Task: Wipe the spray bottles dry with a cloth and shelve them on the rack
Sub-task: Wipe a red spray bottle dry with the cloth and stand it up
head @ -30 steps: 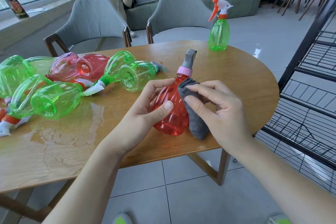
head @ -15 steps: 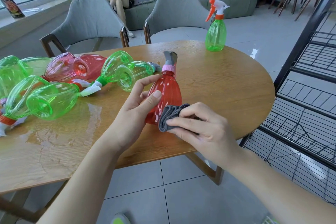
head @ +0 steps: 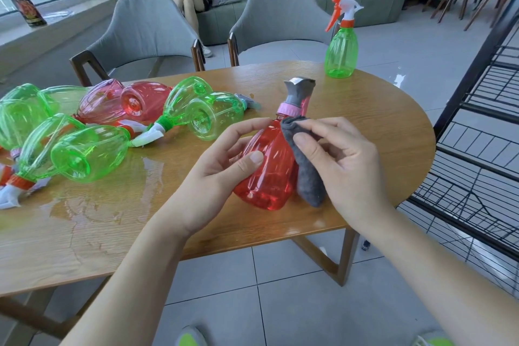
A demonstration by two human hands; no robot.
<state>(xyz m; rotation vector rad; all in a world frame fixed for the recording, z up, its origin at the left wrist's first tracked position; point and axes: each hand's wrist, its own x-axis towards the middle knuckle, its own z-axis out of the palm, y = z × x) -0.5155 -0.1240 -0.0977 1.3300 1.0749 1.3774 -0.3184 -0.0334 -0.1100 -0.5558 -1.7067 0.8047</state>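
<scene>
— How's your hold?

— Your left hand (head: 222,166) curls round the red bottle (head: 269,166) over the table's (head: 365,132) near edge; your right hand (head: 342,160) pinches the grey cloth (head: 304,174) against its side.

— How do I dry it well?

— Turn the bottle and wipe right up to the collar. Beyond, wet bottles (head: 92,152) lie waiting; the rack (head: 477,109) stands to your right.
</scene>
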